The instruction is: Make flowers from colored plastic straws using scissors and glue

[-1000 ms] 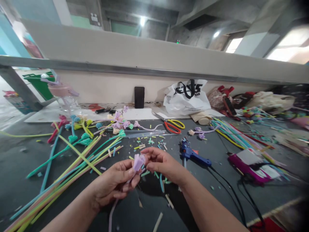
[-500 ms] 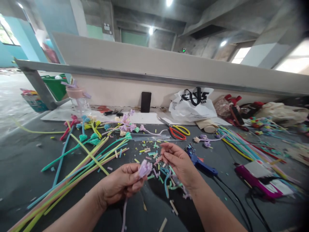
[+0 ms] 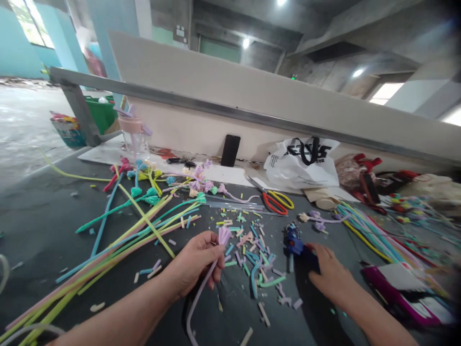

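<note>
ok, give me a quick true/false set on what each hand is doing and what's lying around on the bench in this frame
1. The left hand holds a lilac pipe-cleaner stem with a folded flower tip. True.
2. The right hand rests on the red-and-yellow-handled scissors. False: it is on the blue glue gun; the scissors lie apart, farther back.
3. The black phone lies flat on the dark table. False: it stands leaning against the back wall.
4. Short coloured offcuts lie between the hands. True.
</note>
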The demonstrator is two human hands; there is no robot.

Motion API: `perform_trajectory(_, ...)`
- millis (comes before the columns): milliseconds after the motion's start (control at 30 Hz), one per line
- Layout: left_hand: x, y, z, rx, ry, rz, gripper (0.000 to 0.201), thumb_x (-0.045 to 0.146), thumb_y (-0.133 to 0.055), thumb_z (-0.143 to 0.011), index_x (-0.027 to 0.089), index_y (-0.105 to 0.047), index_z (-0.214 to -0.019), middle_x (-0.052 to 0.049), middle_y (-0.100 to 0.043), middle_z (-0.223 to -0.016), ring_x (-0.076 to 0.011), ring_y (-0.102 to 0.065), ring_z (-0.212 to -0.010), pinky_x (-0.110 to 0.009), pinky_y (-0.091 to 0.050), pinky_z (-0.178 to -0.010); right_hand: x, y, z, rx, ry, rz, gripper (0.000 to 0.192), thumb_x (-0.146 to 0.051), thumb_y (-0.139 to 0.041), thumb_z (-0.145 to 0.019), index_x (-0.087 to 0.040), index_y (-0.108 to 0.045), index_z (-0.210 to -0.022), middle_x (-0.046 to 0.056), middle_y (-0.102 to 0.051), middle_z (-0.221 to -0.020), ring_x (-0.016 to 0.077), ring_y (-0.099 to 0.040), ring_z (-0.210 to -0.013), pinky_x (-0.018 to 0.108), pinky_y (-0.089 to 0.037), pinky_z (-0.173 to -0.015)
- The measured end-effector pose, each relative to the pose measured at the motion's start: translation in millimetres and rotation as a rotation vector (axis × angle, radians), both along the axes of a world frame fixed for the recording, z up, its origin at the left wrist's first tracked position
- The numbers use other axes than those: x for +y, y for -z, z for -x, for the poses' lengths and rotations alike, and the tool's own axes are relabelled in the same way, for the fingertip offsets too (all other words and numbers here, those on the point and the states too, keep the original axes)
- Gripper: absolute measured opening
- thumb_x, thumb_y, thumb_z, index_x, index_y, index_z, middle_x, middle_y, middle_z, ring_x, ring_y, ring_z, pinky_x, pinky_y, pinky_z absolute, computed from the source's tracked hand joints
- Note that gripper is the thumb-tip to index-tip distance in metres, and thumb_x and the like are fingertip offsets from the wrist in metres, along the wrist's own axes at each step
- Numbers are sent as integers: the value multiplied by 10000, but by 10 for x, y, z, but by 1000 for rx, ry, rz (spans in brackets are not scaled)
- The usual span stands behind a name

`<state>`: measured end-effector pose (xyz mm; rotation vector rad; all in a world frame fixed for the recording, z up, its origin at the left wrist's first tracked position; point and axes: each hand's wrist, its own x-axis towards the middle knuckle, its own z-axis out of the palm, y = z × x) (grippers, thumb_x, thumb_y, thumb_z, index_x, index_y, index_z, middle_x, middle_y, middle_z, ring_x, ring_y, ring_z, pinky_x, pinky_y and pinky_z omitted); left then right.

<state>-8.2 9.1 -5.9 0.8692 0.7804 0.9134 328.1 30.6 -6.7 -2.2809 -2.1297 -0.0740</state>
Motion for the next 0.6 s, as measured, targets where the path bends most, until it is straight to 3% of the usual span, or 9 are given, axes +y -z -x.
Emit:
perform_trajectory(133,-6,18,-21,73,-9,-8,234,366,-544,-754,192,-411,-834,41,-558,-565,-74,-480,-354,-156,-371,-291,20,46,-59,-35,79,-49,532,-142,-467,-631,-91,-435,-1159,184,-468,-1193,308,-501,-1060,400,-448,-755)
perform_trajectory(300,-4,21,-34,137,-8,-1,226,356,-544,-747,182,-416,-814,41,-553,-552,-76,-479,-341,-159,-372,-281,119,64,-122,-31,-140,-46,614,-81,-454,-618,-113,-406,-1229,148,-512,-1172,271,-502,-1076,367,-400,-860)
perform_trajectory(367,-4,27,-33,135,-8,-10,223,358,-541,-747,183,-417,-809,39,-557,-552,-77,-481,-339,-161,-372,-280,163,35,-88,-37,-158,-13,627,-70,-449,-605,-112,-408,-1229,145,-527,-1149,267,-523,-1051,359,-398,-863)
perform_trajectory(500,-4,46,-31,140,-16,-17,239,371,-552,-735,186,-420,-805,37,-561,-551,-79,-486,-336,-168,-383,-285,172,-110,39,-13,-82,-82,491,-149,-473,-628,-117,-483,-1117,158,-544,-1096,287,-564,-976,365,-427,-817)
perform_trajectory(600,-3,55,-38,161,-13,-23,238,375,-548,-732,187,-417,-799,34,-564,-549,-84,-485,-333,-176,-385,-282,8,-225,199,217,-125,-189,350,-267,-519,-644,-168,-534,-979,119,-611,-939,276,-596,-865,353,-464,-747)
